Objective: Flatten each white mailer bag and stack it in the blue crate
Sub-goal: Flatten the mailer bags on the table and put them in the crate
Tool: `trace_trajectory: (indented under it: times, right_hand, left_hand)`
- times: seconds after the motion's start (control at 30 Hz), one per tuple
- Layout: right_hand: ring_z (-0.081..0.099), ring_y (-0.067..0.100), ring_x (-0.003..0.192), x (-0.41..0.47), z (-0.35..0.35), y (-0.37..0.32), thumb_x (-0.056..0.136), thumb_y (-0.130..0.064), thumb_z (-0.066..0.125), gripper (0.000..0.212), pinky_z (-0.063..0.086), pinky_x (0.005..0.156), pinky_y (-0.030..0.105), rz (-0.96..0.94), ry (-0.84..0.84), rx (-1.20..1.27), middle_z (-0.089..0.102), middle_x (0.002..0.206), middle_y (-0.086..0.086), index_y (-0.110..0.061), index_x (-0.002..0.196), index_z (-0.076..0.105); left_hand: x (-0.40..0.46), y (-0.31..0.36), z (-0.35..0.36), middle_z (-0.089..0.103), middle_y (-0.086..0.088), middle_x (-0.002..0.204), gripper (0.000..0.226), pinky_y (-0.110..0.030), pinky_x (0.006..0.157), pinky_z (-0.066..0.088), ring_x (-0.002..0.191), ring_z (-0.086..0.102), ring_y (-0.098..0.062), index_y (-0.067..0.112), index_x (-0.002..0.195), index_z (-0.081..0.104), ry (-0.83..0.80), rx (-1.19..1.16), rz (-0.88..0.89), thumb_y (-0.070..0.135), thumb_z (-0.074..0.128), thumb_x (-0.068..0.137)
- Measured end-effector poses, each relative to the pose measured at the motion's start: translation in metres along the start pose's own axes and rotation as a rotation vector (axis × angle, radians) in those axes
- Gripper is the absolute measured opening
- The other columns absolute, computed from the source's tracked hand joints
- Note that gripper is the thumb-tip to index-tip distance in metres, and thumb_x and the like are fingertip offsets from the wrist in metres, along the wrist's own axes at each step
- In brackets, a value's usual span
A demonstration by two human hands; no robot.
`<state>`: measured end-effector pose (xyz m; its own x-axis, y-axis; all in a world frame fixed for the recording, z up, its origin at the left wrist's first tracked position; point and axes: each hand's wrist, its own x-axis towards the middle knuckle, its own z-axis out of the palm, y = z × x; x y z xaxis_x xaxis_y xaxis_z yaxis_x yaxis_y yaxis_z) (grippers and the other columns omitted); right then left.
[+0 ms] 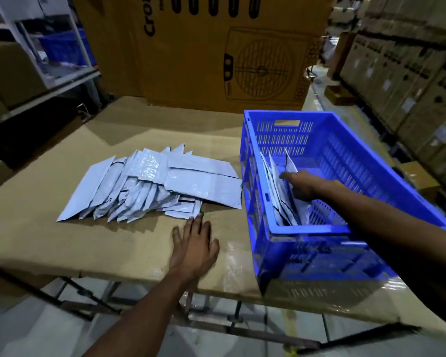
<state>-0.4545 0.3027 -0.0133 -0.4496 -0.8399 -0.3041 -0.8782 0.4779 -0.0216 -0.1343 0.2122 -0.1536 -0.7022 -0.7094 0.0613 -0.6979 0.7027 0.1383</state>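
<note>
A loose pile of several white mailer bags (pixel 152 184) lies spread on the cardboard-covered table (pixel 62 240). To its right stands the blue crate (pixel 350 155), with several bags (pixel 276 181) leaning on edge against its left wall. My right hand (pixel 300 185) reaches inside the crate and presses against those standing bags; its fingers are partly hidden among them. My left hand (pixel 195 243) lies flat on the table with straight fingers, its fingertips just touching the near edge of the pile.
A large brown cardboard box (pixel 216 52) stands upright at the table's far edge. Shelving with boxes (pixel 23 73) is at the left, and stacked cartons (pixel 410 81) line the right aisle. The table's near edge drops off just below my left wrist.
</note>
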Motion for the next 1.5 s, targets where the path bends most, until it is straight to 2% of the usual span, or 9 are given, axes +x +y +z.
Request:
trace_trajectory:
  times: [0.2, 0.47, 0.67, 0.77, 0.87, 1.03, 1.17, 1.3, 1.5]
  right_hand:
    - [0.056, 0.04, 0.117, 0.004, 0.004, -0.004, 0.077, -0.004, 0.047, 0.067, 0.047, 0.091, 0.042, -0.146, 0.068, 0.186, 0.058, 0.13, 0.021, -0.01, 0.144, 0.04]
    - [0.058, 0.042, 0.109, 0.003, 0.003, -0.01, 0.084, -0.008, 0.057, 0.074, 0.044, 0.078, 0.037, -0.1, 0.065, 0.156, 0.058, 0.123, 0.029, -0.014, 0.151, 0.027]
    - [0.025, 0.034, 0.146, -0.001, -0.002, -0.015, 0.086, -0.017, 0.059, 0.091, 0.028, 0.114, 0.036, -0.195, 0.096, 0.166, 0.012, 0.162, 0.02, -0.009, 0.157, 0.001]
    - [0.038, 0.035, 0.139, -0.008, -0.006, -0.018, 0.092, -0.022, 0.056, 0.088, 0.035, 0.102, 0.03, -0.176, 0.083, 0.267, 0.023, 0.158, 0.019, -0.01, 0.157, -0.002]
    - [0.06, 0.039, 0.111, -0.015, -0.009, -0.015, 0.103, -0.024, 0.046, 0.067, 0.049, 0.086, 0.038, -0.132, 0.137, 0.382, 0.05, 0.137, 0.022, -0.01, 0.157, 0.01]
    - [0.058, 0.039, 0.119, -0.024, -0.033, -0.028, 0.104, -0.027, 0.043, 0.042, 0.044, 0.094, 0.039, -0.101, 0.566, 0.457, 0.061, 0.129, 0.023, -0.004, 0.139, 0.048]
    - [0.063, 0.036, 0.11, -0.025, -0.058, -0.067, 0.097, -0.032, 0.043, 0.044, 0.048, 0.092, 0.043, -0.266, 0.741, 0.468, 0.067, 0.121, 0.019, -0.004, 0.127, 0.058]
    - [0.062, 0.035, 0.112, -0.008, -0.067, -0.117, 0.098, -0.029, 0.049, 0.038, 0.047, 0.092, 0.04, -0.402, 0.661, 0.328, 0.067, 0.122, 0.016, -0.006, 0.126, 0.059]
    - [0.053, 0.039, 0.117, 0.06, -0.055, -0.187, 0.095, -0.037, 0.048, 0.043, 0.045, 0.092, 0.039, -0.389, 0.234, 0.017, 0.061, 0.125, 0.018, -0.011, 0.128, 0.056]
  left_hand:
    - [-0.001, 0.001, -0.001, 0.022, -0.005, 0.165, 0.061, -0.059, 0.116, 0.016, 0.15, 0.02, -0.027, 0.023, 0.146, 0.038, 0.0, 0.008, -0.002, 0.054, 0.026, 0.095]
    - [-0.002, 0.002, -0.004, 0.026, -0.006, 0.163, 0.06, -0.059, 0.115, 0.019, 0.148, 0.024, -0.028, 0.021, 0.144, 0.041, 0.017, 0.008, 0.002, 0.053, 0.028, 0.095]
    - [-0.002, 0.001, -0.004, 0.026, -0.006, 0.163, 0.061, -0.059, 0.115, 0.018, 0.149, 0.022, -0.027, 0.022, 0.146, 0.039, 0.001, 0.003, 0.007, 0.054, 0.026, 0.095]
    - [-0.002, -0.001, -0.003, 0.025, -0.006, 0.164, 0.062, -0.059, 0.115, 0.017, 0.15, 0.022, -0.027, 0.022, 0.146, 0.038, -0.004, 0.003, 0.013, 0.055, 0.025, 0.096]
    - [-0.003, -0.002, -0.002, 0.026, -0.006, 0.163, 0.059, -0.059, 0.115, 0.018, 0.149, 0.023, -0.027, 0.022, 0.145, 0.04, 0.004, -0.012, 0.02, 0.054, 0.027, 0.096]
    - [-0.007, -0.007, -0.004, 0.039, -0.008, 0.156, 0.054, -0.053, 0.114, 0.029, 0.143, 0.034, -0.026, 0.018, 0.138, 0.049, 0.071, -0.089, 0.018, 0.046, 0.037, 0.093]
    - [-0.013, -0.03, -0.004, 0.042, -0.016, 0.153, 0.056, -0.048, 0.112, 0.037, 0.139, 0.038, -0.033, 0.011, 0.135, 0.054, 0.108, -0.134, 0.051, 0.04, 0.038, 0.09]
    - [-0.023, -0.067, -0.011, 0.04, -0.016, 0.154, 0.058, -0.05, 0.111, 0.036, 0.14, 0.036, -0.034, 0.013, 0.137, 0.052, 0.087, -0.072, -0.002, 0.043, 0.034, 0.091]
    - [-0.027, -0.102, -0.02, 0.043, -0.015, 0.15, 0.053, -0.051, 0.108, 0.035, 0.136, 0.04, -0.033, 0.016, 0.133, 0.051, 0.088, -0.036, -0.087, 0.044, 0.039, 0.09]
